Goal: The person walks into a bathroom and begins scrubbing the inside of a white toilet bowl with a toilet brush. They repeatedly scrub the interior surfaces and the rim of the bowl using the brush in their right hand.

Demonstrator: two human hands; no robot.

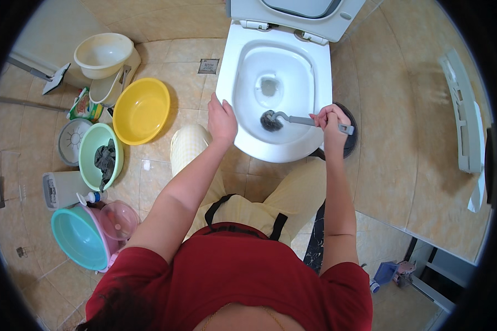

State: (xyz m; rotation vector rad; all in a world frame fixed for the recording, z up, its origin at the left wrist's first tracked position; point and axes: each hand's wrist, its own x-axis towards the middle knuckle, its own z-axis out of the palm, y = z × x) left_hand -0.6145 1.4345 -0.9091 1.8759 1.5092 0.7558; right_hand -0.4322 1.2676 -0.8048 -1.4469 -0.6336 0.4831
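Observation:
A white toilet (248, 142) with its lid and seat raised stands before me. My right hand (333, 120) is closed around the grey handle of a toilet brush (272, 121). The brush's dark, round bristle head rests against the inner front wall of the bowl, left of that hand. At the toilet's left rim is my left hand (222, 118), holding no object, its fingers pointing forward along the outer edge. Some water lies at the bottom of the bowl. Partly hidden behind my right hand and the toilet is a round black object (351, 142) on the floor.
Left on the tiled floor are a yellow basin (143, 111), a green basin (117, 165) holding a dark cloth, a turquoise basin (78, 238) and cream tubs (103, 56). A floor drain (208, 66) lies left of the toilet. A pale dispenser (464, 120) hangs on the right wall.

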